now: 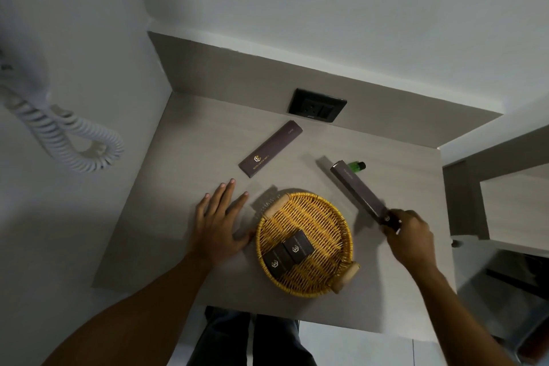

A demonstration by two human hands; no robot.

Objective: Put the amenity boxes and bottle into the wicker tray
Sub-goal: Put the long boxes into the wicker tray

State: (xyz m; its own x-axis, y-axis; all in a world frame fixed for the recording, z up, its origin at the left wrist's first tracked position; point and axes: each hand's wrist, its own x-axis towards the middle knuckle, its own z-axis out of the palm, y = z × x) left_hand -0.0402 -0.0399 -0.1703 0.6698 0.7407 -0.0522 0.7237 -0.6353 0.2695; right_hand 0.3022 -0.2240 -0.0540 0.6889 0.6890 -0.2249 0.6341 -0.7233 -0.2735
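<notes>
Spread flat, my left hand (218, 224) rests on the table (190, 140) beside the wicker tray (304, 244). My right hand (411, 236) pinches one long box (358, 190) by its end.

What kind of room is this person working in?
Most likely a hotel room. The long box on the counter carries a gold hotel logo, matching small boxes sit in a wicker tray, and a wall phone's coiled cord hangs nearby.

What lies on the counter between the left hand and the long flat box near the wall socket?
Nothing: in the head view, the counter is bare between the left hand and the long flat box, fingertips short of it.
</notes>
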